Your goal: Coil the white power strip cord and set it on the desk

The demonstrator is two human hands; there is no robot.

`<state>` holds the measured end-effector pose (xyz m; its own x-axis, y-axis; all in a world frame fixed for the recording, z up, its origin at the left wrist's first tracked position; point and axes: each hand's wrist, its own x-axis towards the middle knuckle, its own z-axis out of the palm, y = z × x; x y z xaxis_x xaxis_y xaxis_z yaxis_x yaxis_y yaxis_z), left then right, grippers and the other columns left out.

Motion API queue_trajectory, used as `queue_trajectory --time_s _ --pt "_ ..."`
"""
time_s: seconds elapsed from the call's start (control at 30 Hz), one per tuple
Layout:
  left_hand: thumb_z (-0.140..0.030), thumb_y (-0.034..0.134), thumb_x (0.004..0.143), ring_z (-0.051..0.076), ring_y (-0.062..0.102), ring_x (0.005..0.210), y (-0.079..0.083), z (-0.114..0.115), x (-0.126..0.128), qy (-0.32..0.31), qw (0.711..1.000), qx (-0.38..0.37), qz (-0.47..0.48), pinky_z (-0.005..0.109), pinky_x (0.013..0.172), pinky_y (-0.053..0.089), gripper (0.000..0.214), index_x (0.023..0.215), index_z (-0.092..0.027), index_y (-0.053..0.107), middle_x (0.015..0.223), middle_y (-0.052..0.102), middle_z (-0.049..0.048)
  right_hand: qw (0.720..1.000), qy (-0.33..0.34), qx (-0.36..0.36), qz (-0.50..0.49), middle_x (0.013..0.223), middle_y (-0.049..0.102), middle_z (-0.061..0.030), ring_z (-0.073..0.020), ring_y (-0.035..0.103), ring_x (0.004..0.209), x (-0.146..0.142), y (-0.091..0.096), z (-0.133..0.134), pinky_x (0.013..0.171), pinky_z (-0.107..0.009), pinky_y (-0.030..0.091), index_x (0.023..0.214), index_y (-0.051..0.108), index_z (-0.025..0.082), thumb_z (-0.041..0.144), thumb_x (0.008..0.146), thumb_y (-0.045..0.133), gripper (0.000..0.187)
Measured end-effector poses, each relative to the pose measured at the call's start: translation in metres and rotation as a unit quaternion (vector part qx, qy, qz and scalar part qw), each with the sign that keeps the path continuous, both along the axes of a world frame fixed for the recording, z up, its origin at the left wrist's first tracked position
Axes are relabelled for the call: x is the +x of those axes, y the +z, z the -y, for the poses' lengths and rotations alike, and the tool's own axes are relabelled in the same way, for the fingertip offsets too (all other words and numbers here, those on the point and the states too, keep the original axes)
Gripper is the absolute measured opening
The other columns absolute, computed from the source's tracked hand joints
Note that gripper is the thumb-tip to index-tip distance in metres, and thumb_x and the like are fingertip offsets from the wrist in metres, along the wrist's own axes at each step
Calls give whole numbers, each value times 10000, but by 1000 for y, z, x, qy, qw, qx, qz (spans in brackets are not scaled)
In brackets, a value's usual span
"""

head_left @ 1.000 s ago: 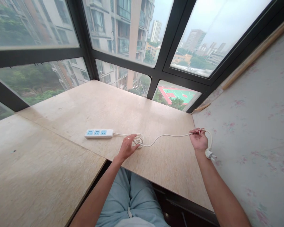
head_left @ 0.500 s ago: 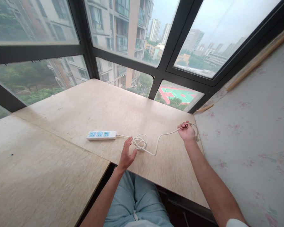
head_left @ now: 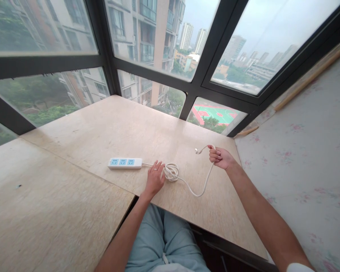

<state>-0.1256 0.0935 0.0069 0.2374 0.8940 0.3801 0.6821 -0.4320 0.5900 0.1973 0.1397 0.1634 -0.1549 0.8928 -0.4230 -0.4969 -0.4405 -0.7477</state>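
A white power strip (head_left: 124, 163) with blue socket faces lies on the stone-look counter. Its white cord (head_left: 197, 195) runs right into a loose coil (head_left: 171, 172). My left hand (head_left: 155, 178) rests over the cord at the coil's left edge, fingers spread and touching it; the thumb is partly hidden. Raised to the right, my right hand (head_left: 219, 156) is closed around the cord near its end. The plug (head_left: 198, 151) hangs from a short length beyond those fingers, pointing left. Between the coil and my right hand the cord sags in a loop.
Dark-framed windows (head_left: 195, 87) border the counter (head_left: 87, 124) at the back and left. A flower-papered wall (head_left: 294, 151) stands close on the right. Seams and a notch edge (head_left: 133, 198) lie near my legs. A tiny dark speck (head_left: 19, 186) is at left.
My right hand has moved slightly left, bringing the plug end round to its left side. My left hand has come onto the coil, which looks tighter. The view has shifted slightly.
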Motion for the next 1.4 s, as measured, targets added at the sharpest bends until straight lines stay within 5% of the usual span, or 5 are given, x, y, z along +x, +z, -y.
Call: queue_trajectory --time_s 0.3,0.87,1.03,1.23,1.4 --pt "-390 517 897 230 594 1079 3 -23 -33 -56 995 -80 -5 439 1010 310 242 1010 -226 656 1053 699 72 986 25 -26 162 423 264 130 -33 145 318 29 -12 16 302 -153 149 936 618 120 475 892 548 364" --pt "-474 478 876 207 610 853 19 -17 -70 -136 966 -208 66 356 887 401 364 774 -208 704 865 721 27 905 -105 -86 404 623 582 -19 -98 516 476 75 -106 62 456 -217 422 775 598 147 199 734 636 77" --pt "-468 516 856 209 629 875 10 -10 -64 -108 977 -174 65 383 952 355 345 685 -203 656 857 727 32 853 -114 -75 503 862 661 -126 -248 633 880 70 -126 75 754 -361 515 813 632 150 164 682 623 132" --pt "-409 530 858 234 619 1056 6 4 -63 -101 981 -157 60 397 1002 323 272 711 -214 650 912 730 39 704 -79 181 683 1259 563 -180 -315 441 1269 13 -124 87 1092 -492 307 1112 633 135 226 746 592 380" --pt "-322 583 815 239 593 1131 -2 15 -68 -118 985 -116 49 395 1017 351 152 732 -218 659 987 721 44 704 98 355 608 1303 575 -121 -238 502 1240 -84 -115 101 1077 -433 369 1271 550 193 327 862 554 431"
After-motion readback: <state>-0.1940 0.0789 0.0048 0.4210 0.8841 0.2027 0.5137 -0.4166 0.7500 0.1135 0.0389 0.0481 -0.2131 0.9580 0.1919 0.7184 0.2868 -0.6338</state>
